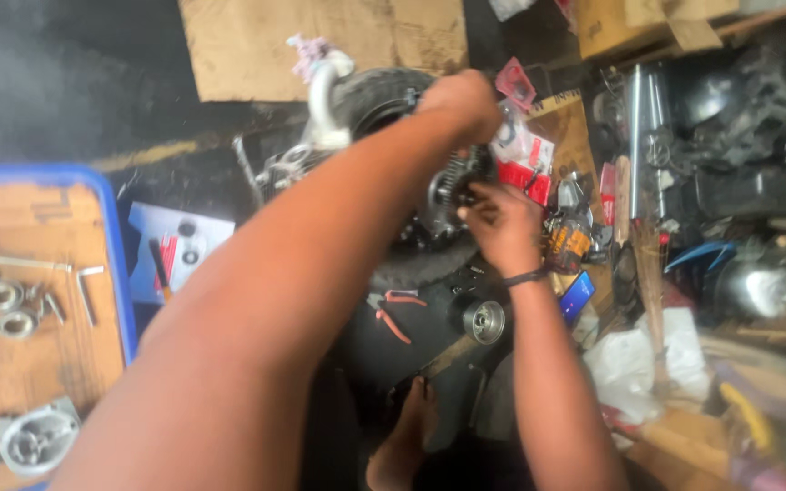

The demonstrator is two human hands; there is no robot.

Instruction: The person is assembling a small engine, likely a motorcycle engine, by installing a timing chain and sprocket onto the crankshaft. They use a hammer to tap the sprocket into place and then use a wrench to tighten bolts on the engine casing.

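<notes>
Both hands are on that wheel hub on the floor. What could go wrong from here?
The right hand's fingertips sit at the sprocket teeth; if the wheel turns, they could get pinched. The pliers and small metal drum lie loose near the bare foot, so could be stepped on.

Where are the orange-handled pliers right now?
In the head view, the orange-handled pliers lie on the dark floor just below the wheel, between the person's forearms, left of the round metal part.
</notes>
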